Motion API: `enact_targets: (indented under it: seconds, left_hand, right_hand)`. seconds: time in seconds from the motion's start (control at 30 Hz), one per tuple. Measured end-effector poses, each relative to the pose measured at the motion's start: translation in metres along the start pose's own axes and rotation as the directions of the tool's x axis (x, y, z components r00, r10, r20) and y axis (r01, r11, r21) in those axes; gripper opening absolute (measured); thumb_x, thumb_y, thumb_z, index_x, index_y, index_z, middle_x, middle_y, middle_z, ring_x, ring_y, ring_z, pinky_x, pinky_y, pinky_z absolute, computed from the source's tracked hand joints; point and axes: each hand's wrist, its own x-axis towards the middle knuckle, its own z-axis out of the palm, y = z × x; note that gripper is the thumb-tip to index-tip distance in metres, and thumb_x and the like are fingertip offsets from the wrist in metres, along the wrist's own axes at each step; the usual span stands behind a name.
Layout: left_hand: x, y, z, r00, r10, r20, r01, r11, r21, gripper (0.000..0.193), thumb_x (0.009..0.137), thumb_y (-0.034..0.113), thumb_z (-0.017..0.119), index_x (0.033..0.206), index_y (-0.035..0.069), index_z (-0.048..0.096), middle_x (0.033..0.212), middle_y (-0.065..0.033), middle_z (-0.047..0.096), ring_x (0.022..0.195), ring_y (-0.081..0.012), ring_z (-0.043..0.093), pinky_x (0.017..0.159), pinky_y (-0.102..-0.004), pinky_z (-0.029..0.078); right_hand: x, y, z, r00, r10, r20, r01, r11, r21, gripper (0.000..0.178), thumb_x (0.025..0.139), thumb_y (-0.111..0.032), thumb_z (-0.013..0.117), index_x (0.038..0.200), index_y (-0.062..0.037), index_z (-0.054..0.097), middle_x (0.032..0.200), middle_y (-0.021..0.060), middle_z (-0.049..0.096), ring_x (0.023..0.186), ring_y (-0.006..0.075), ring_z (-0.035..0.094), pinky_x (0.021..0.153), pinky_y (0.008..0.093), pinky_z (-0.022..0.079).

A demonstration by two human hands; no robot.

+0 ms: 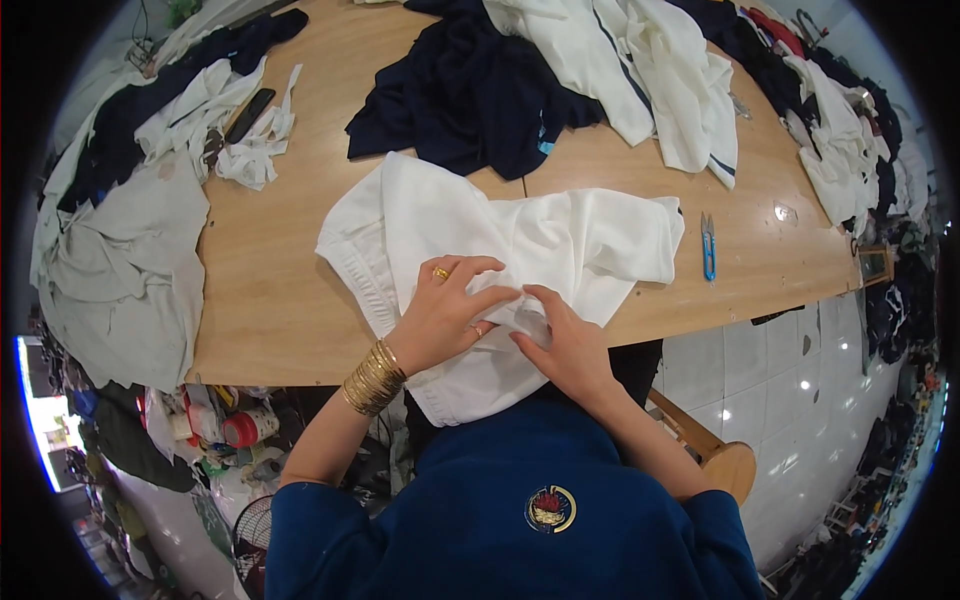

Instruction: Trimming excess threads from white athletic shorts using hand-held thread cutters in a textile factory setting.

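Observation:
White trousers (pixel 430 205) with a gathered elastic waistband lie bunched across the near edge of the table, partly hanging over my lap. Over their middle, my left hand (pixel 445 305) has its fingers curled, with the thumb and forefinger on a fold of the cloth; it wears rings and a stack of gold bangles. My right hand (pixel 565 350) faces it, pinching the same raised fold between thumb and forefinger. The fingertips of both hands come close together there. What lies inside the fold, if anything, is hidden.
Blue-handled thread snips (pixel 709 248) lie to the right on the wooden table (pixel 270 300). Navy cloth (pixel 450 100) and more white garments (pixel 690 110) are heaped at the far side. Grey cloth (pixel 130 270) drapes over the left edge. A wooden stool (pixel 728 470) stands at lower right.

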Motion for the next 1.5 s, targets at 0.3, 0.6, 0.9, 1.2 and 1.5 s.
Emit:
enact_targets:
  seconds: [0.3, 0.6, 0.9, 1.2, 1.5]
  left_hand:
    - [-0.001, 0.009, 0.006, 0.975, -0.051, -0.217, -0.005, 0.968, -0.249, 0.037, 0.058, -0.004, 0.064, 0.091, 0.013, 0.062, 0.098, -0.0002, 0.056, 0.090, -0.0169, 0.053, 0.084, -0.0328, 0.034]
    - [-0.001, 0.007, 0.014, 0.927, -0.267, -0.262, 0.037, 0.763, -0.646, 0.036, 0.063, -0.012, 0.054, 0.094, 0.005, 0.061, 0.097, -0.0073, 0.059, 0.091, -0.0204, 0.056, 0.082, -0.0275, 0.044]
    - [0.000, 0.010, 0.020, 0.882, -0.418, -0.216, 0.043, 0.529, -0.847, 0.033, 0.067, -0.013, 0.049, 0.096, 0.000, 0.059, 0.097, -0.0089, 0.057, 0.093, -0.0180, 0.055, 0.084, -0.0263, 0.041]
    - [0.013, 0.025, 0.013, 0.965, -0.211, -0.155, 0.035, 0.692, -0.721, 0.059, 0.077, 0.031, 0.058, 0.123, 0.001, 0.040, 0.126, -0.0166, 0.045, 0.123, -0.0305, 0.033, 0.106, -0.0426, 0.016]
    - [0.027, 0.005, 0.045, 0.882, -0.460, -0.108, 0.143, 0.477, -0.867, 0.033, 0.076, 0.009, 0.062, 0.104, -0.002, 0.051, 0.087, -0.0062, 0.058, 0.079, -0.0153, 0.056, 0.076, -0.0288, 0.044]
  right_hand:
    - [0.007, -0.006, -0.027, 0.983, 0.136, 0.123, -0.175, 0.894, 0.413, 0.035, 0.070, -0.021, 0.072, 0.094, -0.0032, 0.056, 0.061, -0.0028, 0.039, 0.057, 0.0058, 0.032, 0.052, 0.0203, 0.030]
    - [0.011, -0.003, -0.038, 0.974, 0.063, 0.218, -0.208, 0.631, 0.747, 0.023, 0.073, -0.004, 0.068, 0.093, -0.0046, 0.056, 0.060, -0.0085, 0.030, 0.056, 0.0005, 0.028, 0.050, 0.0159, 0.024]
    - [0.016, -0.032, -0.025, 0.990, 0.066, -0.127, 0.025, 0.794, 0.607, 0.033, 0.070, -0.008, 0.071, 0.099, -0.0075, 0.056, 0.069, -0.0058, 0.044, 0.056, 0.0025, 0.032, 0.050, 0.0150, 0.028]
    - [0.033, -0.019, -0.038, 0.993, -0.108, -0.052, 0.120, 0.897, 0.425, 0.024, 0.077, -0.021, 0.063, 0.094, -0.0047, 0.059, 0.075, 0.0134, 0.059, 0.065, 0.0232, 0.060, 0.059, 0.0308, 0.046]
    - [0.053, -0.030, -0.054, 0.994, 0.009, -0.111, 0.076, 0.670, 0.738, 0.021, 0.079, -0.020, 0.063, 0.079, -0.0003, 0.056, 0.066, 0.0030, 0.053, 0.065, 0.0057, 0.045, 0.059, 0.0237, 0.039]
